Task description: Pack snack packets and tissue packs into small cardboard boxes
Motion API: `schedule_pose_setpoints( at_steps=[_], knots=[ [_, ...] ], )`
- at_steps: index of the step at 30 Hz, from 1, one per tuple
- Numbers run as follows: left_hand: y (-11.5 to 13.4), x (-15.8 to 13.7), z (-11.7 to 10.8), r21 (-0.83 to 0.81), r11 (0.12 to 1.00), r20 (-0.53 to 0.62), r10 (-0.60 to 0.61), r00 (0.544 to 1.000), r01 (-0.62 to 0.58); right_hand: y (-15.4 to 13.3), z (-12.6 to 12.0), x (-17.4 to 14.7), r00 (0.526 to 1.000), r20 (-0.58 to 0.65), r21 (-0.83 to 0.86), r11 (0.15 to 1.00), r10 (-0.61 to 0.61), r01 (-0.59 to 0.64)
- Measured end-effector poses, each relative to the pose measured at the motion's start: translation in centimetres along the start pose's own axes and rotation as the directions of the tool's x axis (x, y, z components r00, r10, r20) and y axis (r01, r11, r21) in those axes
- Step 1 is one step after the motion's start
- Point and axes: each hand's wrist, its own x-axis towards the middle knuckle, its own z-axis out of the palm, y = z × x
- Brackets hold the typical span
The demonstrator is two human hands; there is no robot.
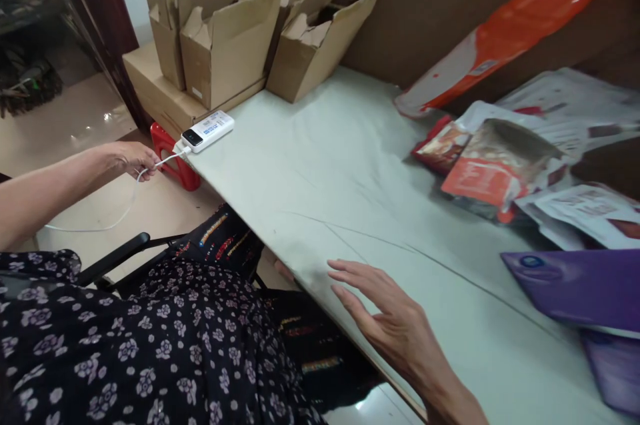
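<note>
A white power bank (219,131) with a dark display lies at the table's far left corner. A white cable (176,155) is plugged into its near end. My left hand (137,159) pinches that cable a short way from the plug, out past the table edge, and the rest of the cable hangs in a loop below. Above the near edge of the pale table top (310,165), my right hand (383,315) has its fingers stretched out and holds nothing. Whether it touches the surface I cannot tell.
Several open cardboard boxes (235,45) stand at the back left. A red plastic stool (187,171) is below the corner. Food pouches (500,165), an orange-and-white bag (480,55) and purple packages (575,285) lie to the right. A chair armrest (117,257) is beside me.
</note>
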Motion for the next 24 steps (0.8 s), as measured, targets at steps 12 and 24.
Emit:
schedule_pose_setpoints(
  at_steps=[12, 24],
  knots=[
    [-3.5, -2.4, 0.0, 0.152, 0.886, 0.435, -0.459, 0.775, 0.439, 0.3, 0.3, 0.0, 0.998, 0.067, 0.013, 1.000, -0.001, 0.000],
    [-3.1, -5.9, 1.6, 0.201, 0.921, 0.272, -0.381, 0.884, 0.335, 0.6, 1.6, 0.2, 0.998, 0.054, 0.073, 0.996, 0.042, -0.046]
  ],
)
